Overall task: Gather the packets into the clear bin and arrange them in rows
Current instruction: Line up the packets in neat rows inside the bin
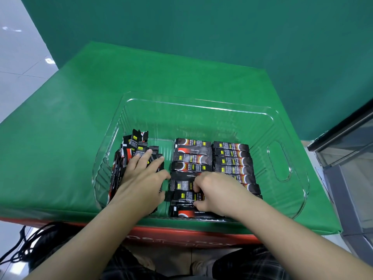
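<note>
1. The left hand point(141, 174) lies flat with straight fingers on a loose pile of packets point(131, 154) at the left end of the clear bin point(286, 168); its grip holds nothing.
2. The right hand point(214, 194) has its fingers curled, pinching a packet in the middle row point(189, 164).
3. Both hands cover the packets under them, and the near ends of the rows are hard to make out.
4. The packets are slim black sachets with red and yellow print; the right row point(234, 160) lies neatly stacked.
5. The bin sits on a green counter point(80, 110).
</note>
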`<move>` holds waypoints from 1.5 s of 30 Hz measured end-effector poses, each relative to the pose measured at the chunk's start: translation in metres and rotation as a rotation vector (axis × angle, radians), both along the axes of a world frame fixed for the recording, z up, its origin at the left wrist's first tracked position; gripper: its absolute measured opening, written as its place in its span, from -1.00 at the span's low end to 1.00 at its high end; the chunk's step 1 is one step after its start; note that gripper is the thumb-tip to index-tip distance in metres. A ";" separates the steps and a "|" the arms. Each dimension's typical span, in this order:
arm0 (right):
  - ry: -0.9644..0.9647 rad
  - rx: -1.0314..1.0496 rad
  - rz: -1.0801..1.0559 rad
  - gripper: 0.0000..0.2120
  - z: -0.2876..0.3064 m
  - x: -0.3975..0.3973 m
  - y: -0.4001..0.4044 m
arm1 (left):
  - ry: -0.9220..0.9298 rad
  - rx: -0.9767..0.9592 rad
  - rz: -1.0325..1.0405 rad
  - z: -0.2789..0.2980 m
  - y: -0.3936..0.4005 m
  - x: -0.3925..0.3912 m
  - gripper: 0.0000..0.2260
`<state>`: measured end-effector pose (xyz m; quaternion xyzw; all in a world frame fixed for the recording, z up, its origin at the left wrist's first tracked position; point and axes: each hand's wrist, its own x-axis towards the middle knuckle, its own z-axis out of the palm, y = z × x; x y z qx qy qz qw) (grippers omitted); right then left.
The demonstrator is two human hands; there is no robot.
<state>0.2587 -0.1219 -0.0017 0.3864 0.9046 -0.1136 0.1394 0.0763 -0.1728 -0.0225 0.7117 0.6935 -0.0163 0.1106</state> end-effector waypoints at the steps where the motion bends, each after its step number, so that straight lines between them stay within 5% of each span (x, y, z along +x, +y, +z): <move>1: -0.003 -0.002 -0.005 -0.68 -0.001 0.000 0.000 | -0.001 0.003 0.001 0.000 0.000 0.000 -0.62; 8: 0.062 -0.106 -0.037 -0.63 0.002 0.003 0.006 | 0.003 0.005 -0.002 -0.001 0.001 0.001 -0.61; 25: 0.146 -0.130 -0.007 -0.87 0.008 0.018 0.004 | -0.010 0.029 -0.017 -0.002 -0.001 -0.002 -0.62; 45: 0.127 0.004 -0.068 -0.74 0.005 0.020 0.004 | -0.002 0.031 -0.015 -0.004 -0.001 -0.001 -0.60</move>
